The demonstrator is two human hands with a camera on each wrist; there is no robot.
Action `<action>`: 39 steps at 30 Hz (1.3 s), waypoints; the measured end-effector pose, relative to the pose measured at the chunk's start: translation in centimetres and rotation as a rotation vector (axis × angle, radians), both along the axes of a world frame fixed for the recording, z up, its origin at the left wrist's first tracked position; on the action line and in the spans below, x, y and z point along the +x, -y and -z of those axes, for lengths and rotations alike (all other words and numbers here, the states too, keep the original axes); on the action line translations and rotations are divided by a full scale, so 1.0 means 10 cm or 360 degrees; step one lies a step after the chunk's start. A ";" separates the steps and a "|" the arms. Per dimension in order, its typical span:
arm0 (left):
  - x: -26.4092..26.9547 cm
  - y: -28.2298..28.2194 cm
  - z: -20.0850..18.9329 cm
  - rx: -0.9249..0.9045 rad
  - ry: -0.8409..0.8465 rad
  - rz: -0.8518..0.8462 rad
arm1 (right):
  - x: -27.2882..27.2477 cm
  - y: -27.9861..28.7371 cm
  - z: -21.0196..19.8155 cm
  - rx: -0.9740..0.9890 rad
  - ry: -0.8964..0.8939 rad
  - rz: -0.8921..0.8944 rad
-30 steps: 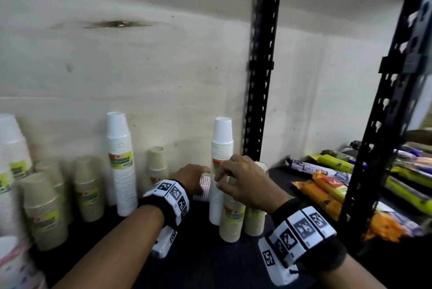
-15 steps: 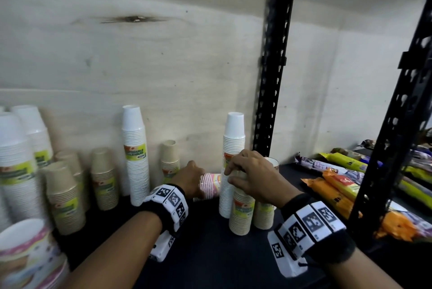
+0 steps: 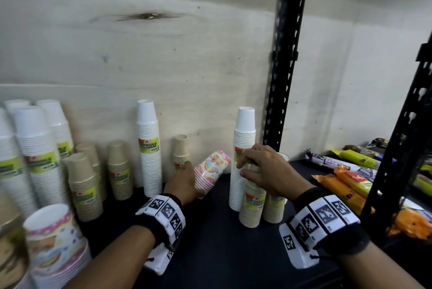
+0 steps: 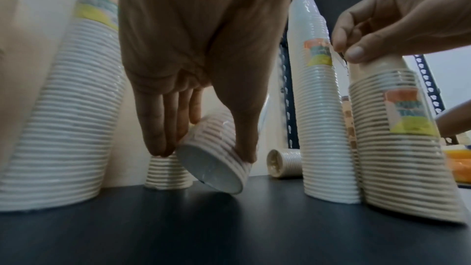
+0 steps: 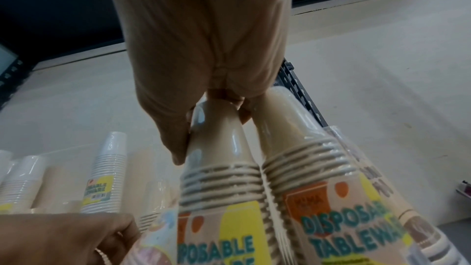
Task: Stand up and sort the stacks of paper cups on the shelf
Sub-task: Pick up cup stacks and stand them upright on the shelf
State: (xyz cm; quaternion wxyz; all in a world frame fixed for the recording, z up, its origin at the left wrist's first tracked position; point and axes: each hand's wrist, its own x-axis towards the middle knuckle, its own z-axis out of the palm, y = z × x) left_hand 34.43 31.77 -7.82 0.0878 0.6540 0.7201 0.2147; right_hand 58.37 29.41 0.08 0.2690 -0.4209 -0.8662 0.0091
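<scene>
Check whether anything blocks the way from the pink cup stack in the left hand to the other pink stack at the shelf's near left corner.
Nothing visible blocks it. The left hand holds the pink cup stack tilted; the dark shelf lies bare toward the matching pink stack. The brown stacks stand further back, beside that line.

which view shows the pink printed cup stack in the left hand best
The head view: the pink printed cup stack shows tilted, print visible, gripped by the left hand. The left wrist view shows only its rims and open mouth; the right wrist view, a blurred edge.
</scene>
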 end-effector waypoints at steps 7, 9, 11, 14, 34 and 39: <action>-0.21 0.05 -0.04 -0.0201 0.0140 -0.0134 | -0.04 -0.01 0.00 -0.0018 0.0022 0.0004; -0.21 0.06 -0.02 -0.0234 0.0110 -0.0142 | -0.05 -0.01 0.00 -0.0023 0.0021 0.0003; -0.22 0.08 -0.01 -0.0254 0.0127 -0.0166 | -0.06 -0.01 0.01 -0.0028 0.0031 0.0005; -0.23 0.08 -0.02 -0.0304 0.0269 -0.0178 | -0.06 -0.01 0.01 -0.0036 0.0047 0.0002; -0.22 0.13 -0.66 -0.0070 0.0161 0.0064 | 0.10 0.14 -0.12 -0.0108 0.0147 0.0017; -0.38 0.26 -0.75 -0.0112 0.0148 0.0018 | -0.10 0.16 -0.19 -0.0119 0.0098 -0.0062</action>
